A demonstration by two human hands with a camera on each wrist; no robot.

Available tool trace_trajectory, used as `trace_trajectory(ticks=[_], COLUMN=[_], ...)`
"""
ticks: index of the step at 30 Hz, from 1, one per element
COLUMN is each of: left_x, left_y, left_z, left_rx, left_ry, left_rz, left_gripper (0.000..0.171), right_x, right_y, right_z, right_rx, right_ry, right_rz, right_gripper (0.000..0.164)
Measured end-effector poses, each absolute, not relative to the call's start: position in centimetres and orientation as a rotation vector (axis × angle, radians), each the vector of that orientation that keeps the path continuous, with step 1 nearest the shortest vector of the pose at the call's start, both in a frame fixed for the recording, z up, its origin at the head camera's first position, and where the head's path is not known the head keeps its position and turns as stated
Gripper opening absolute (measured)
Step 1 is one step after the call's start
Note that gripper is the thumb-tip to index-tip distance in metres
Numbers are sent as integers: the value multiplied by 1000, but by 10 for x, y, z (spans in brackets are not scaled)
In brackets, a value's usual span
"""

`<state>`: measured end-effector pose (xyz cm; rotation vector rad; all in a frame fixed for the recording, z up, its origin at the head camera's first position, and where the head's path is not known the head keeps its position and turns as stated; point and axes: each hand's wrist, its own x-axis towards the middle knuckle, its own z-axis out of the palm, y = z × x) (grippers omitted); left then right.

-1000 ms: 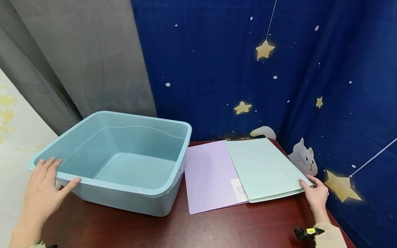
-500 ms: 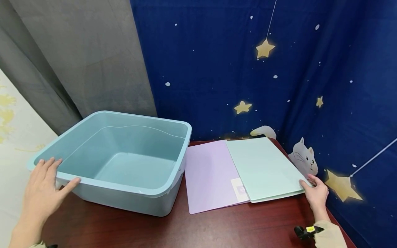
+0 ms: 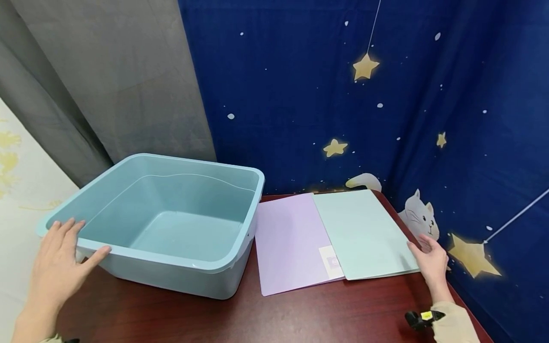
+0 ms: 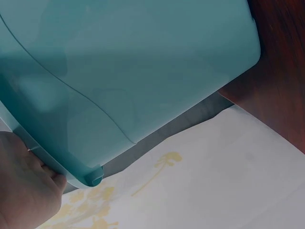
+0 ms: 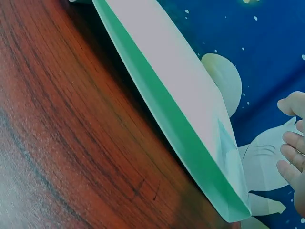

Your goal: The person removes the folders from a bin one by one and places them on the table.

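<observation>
At the left of the head view stands a large blue plastic tub. My left hand holds its near-left corner, with fingers over the rim and the thumb along the front edge; the left wrist view shows this hand against the rim. Right of the tub lies a purple folder with a white label. A pale green folder overlaps the purple folder's right side. My right hand is beside the green folder's near-right corner. In the right wrist view this hand is apart from the folder, holding nothing.
A dark red wooden table carries everything. Behind it hangs a blue star-patterned curtain, with a grey curtain to its left. White patterned cloth is at the far left.
My right hand has let go of the green folder's corner and shifted slightly left. The folder's lifted near-right corner has dropped toward the table. My left hand and the tub stay put.
</observation>
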<state>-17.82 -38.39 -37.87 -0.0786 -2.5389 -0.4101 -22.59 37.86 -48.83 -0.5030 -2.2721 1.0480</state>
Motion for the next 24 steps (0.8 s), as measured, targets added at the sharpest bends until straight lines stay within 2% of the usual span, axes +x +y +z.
trace_trajectory(ticks=[4,11,20,24], left_x=[-178,-177,-174,-174], left_y=[-385,-386,-384,-378], left_z=[-378,-374,-366,-360], left_rx=[-84,-83,-62,-111], left_ry=[-2548,-2570,-2587,-2558], left_rz=[-409,-395,-388,-391], left_gripper=[84,84,89,85], right_x=[-234,-264,-271,-272], right_y=[383,418,415,414], right_z=[-498,-552,-556,-557], right_rx=[-451,-381,-281,-272], right_ry=[-2269,-2264,-2277,-2286], right_rz=[1042,1013,997,1011], right_gripper=[46,53,51,53])
